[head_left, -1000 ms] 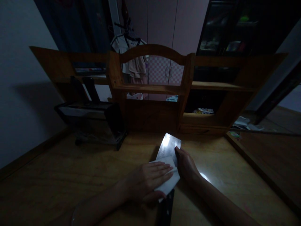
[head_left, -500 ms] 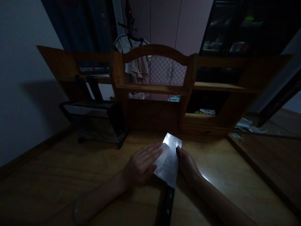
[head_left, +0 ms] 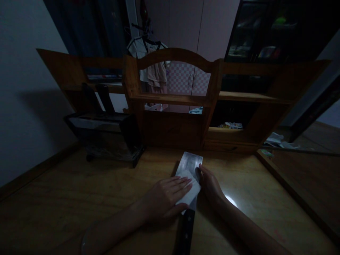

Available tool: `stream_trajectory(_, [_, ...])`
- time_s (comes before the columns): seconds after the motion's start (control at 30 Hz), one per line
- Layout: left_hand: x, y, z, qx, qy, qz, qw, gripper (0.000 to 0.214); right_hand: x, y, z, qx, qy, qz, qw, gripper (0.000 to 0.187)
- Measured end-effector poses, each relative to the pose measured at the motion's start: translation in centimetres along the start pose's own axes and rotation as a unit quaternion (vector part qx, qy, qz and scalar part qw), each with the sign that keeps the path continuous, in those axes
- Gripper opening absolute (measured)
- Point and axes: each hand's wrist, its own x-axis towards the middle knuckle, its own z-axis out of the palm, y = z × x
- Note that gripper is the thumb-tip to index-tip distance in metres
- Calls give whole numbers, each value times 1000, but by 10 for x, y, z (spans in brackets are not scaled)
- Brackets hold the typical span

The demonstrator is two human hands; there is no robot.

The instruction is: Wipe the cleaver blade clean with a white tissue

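Observation:
A cleaver lies slanted in the middle, its wide metal blade pointing away and its black handle toward me. My left hand presses a folded white tissue against the blade near the handle, fingers stretched over it and thumb along its near side. My right hand grips the blade's right edge, thumb on top; its other fingers are partly hidden. The tissue covers the lower part of the blade.
At the left stands a dark knife block with black-handled knives in it. A wooden shelf unit runs along the back of the wooden tabletop. A raised wooden edge borders the right side.
My left hand and the tissue have slid down the blade toward the handle, baring the blade's far end. My right hand keeps its hold on the blade's edge.

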Motion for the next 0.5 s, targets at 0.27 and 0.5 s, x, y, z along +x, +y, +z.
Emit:
stream_trajectory(0.27, [-5,-8,10,78,146,-147,975,48,1,3,0,-9,23,-20,999,31])
stream_trajectory(0.5, [12,11,-2,-43,19,-29,998,70,4,8,-11,-35,26,-70,997,28])
